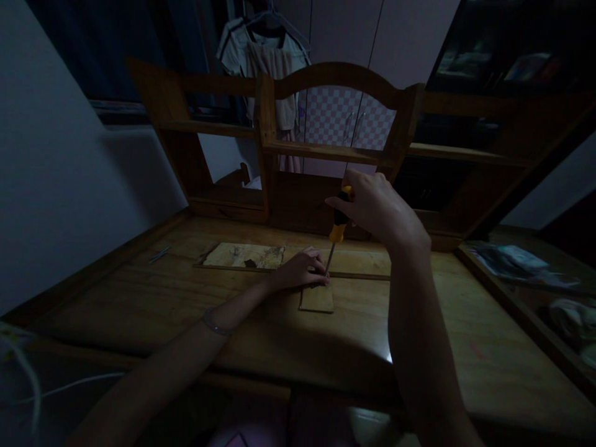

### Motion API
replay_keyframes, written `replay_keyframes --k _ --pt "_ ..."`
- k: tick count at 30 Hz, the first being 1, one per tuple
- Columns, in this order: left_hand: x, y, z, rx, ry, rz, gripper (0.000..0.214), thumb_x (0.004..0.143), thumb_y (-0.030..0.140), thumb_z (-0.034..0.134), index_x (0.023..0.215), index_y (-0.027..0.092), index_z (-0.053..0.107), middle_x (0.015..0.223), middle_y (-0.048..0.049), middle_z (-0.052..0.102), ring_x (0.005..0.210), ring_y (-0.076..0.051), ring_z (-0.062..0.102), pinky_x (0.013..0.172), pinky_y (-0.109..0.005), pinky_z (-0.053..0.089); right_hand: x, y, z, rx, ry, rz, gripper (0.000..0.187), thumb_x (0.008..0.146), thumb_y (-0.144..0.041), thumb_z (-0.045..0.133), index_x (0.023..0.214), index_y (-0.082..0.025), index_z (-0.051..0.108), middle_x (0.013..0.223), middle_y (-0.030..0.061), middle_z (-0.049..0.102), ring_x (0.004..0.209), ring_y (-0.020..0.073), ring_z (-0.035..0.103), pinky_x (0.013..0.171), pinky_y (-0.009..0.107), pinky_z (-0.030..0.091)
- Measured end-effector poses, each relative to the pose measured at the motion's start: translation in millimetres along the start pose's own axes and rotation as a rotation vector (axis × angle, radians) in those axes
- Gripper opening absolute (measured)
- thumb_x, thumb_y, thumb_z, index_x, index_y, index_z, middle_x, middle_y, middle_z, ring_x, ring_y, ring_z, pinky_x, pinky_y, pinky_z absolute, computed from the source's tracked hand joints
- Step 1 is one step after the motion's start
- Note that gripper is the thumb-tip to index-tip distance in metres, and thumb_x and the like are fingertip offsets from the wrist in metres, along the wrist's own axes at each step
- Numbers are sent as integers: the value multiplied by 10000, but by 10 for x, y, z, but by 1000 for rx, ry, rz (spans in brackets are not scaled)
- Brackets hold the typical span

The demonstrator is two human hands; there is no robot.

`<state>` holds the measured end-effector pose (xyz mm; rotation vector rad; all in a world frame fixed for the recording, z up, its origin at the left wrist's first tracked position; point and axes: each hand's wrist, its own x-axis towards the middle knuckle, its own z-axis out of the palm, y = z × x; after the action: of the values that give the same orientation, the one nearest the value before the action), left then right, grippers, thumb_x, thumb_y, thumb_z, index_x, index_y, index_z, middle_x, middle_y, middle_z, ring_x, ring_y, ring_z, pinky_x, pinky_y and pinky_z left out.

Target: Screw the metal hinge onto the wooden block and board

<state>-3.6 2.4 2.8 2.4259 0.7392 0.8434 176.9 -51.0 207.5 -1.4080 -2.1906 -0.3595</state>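
My right hand (372, 208) is closed round the yellow and black handle of a screwdriver (337, 231), held nearly upright with its thin shaft pointing down. The tip meets the top edge of a small wooden block (317, 300) lying flat on the wooden desk (153, 304). My left hand (300, 270) rests on the far edge of that block, fingers pinched close beside the screwdriver tip. What the fingers pinch is too small to make out. A thin bracelet circles my left wrist.
A long flat wooden panel (244, 255) with a torn, patchy surface lies behind the block. A wooden shelf unit (335, 149) rises at the desk's back. Clothes on a hanger (267, 49) hang beyond. Papers (516, 261) lie at right; a white cable (28, 372) runs at left.
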Motion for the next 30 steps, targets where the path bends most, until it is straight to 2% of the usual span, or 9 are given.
replay_keyframes --k 9,12,17,23,30 --pt "-9 -18 5 15 -3 6 191 837 420 826 896 238 830 927 -52 651 964 -215 581 870 -322 450 19 52 20 30 -26 -29 199 945 -364 641 1045 -193 637 915 88 694 877 253 641 733 342 439" --pt "-9 -18 4 7 -10 -4 218 830 441 828 887 230 828 925 -59 652 961 -220 580 860 -327 452 3 41 -12 92 -94 -76 192 943 -321 603 1088 -200 635 968 85 705 898 247 644 763 342 443" --pt "-3 -38 13 -11 3 26 239 821 449 833 834 211 807 899 -59 650 953 -217 572 829 -318 439 -16 -40 -61 127 -195 -85 156 917 -292 578 1034 -208 638 996 94 716 940 258 649 796 348 443" --pt "-6 -89 33 16 5 68 245 832 436 827 812 196 781 914 -61 653 963 -214 567 871 -322 433 4 -79 5 102 -148 -119 249 979 -418 563 1045 -190 637 954 105 717 898 260 649 761 347 426" --pt "6 -59 8 36 -27 48 218 841 418 821 865 202 797 947 -69 660 991 -224 570 875 -325 434 -5 -129 -46 187 -191 -141 125 908 -266 571 997 -207 635 948 74 705 853 219 627 768 326 427"
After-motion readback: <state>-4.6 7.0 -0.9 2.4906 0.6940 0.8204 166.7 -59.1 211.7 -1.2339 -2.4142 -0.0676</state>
